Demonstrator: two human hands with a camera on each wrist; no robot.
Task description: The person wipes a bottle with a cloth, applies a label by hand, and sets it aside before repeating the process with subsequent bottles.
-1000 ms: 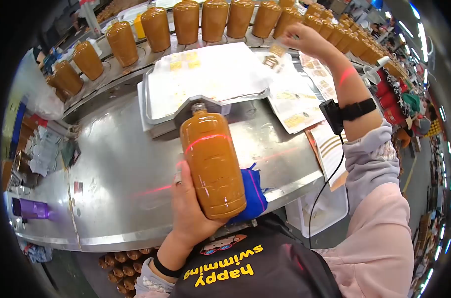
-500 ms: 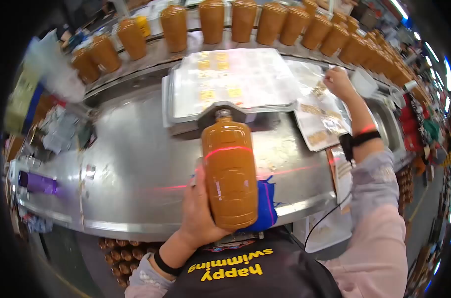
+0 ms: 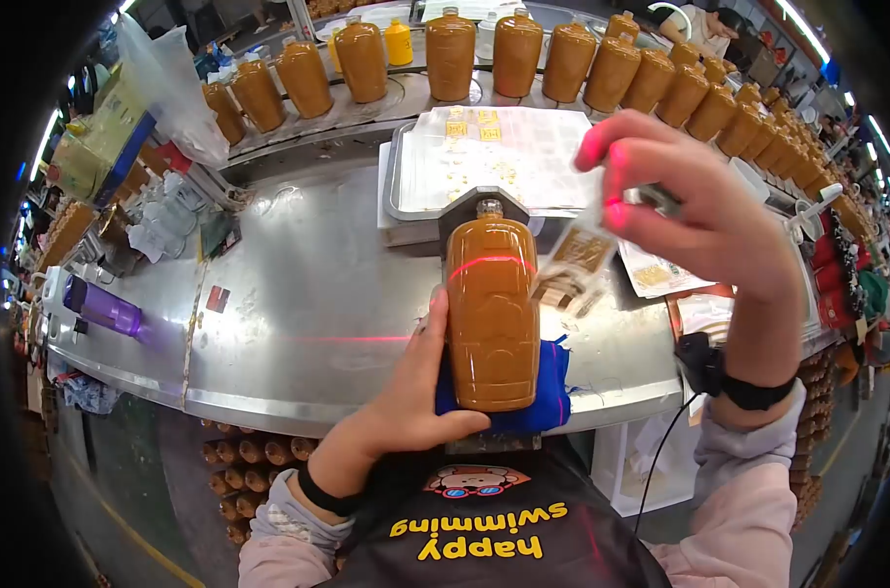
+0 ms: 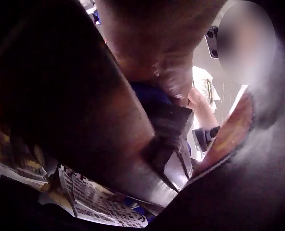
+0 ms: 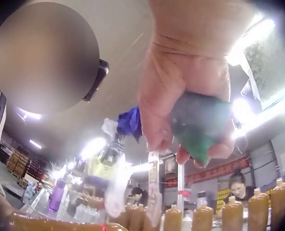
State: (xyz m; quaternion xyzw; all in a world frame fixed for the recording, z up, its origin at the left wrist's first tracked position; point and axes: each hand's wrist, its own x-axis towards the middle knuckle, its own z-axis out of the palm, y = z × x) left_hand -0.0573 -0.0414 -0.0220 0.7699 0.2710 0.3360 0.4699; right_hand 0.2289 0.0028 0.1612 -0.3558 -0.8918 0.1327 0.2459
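An amber-brown bottle [image 3: 492, 323] lies with its neck in a dark notched bracket [image 3: 449, 218] and its base toward the person. Along its left side rests the left hand [image 3: 415, 392], fingers straight, thumb stretched out below the base; any fingers beneath are hidden. The right hand [image 3: 704, 211] is raised right of the bottle and pinches a clear film with gold and brown print [image 3: 584, 251], which hangs beside the bottle. In the right wrist view, a dark green object [image 5: 200, 122] shows within the right hand [image 5: 181, 91]. A blue cloth [image 3: 554, 387] lies under the bottle.
Behind, a metal tray [image 3: 398, 186] bears white sheets with gold labels. Several brown bottles [image 3: 451, 59] line the back. A purple bottle [image 3: 107, 306] stands at the left of the metal table [image 3: 298, 284]. Printed sheets [image 3: 660, 272] lie right.
The right hand has come from the sheets at the right toward the bottle, bringing the film. The left hand has shifted slightly, its thumb now visible below the base. The head view has moved.
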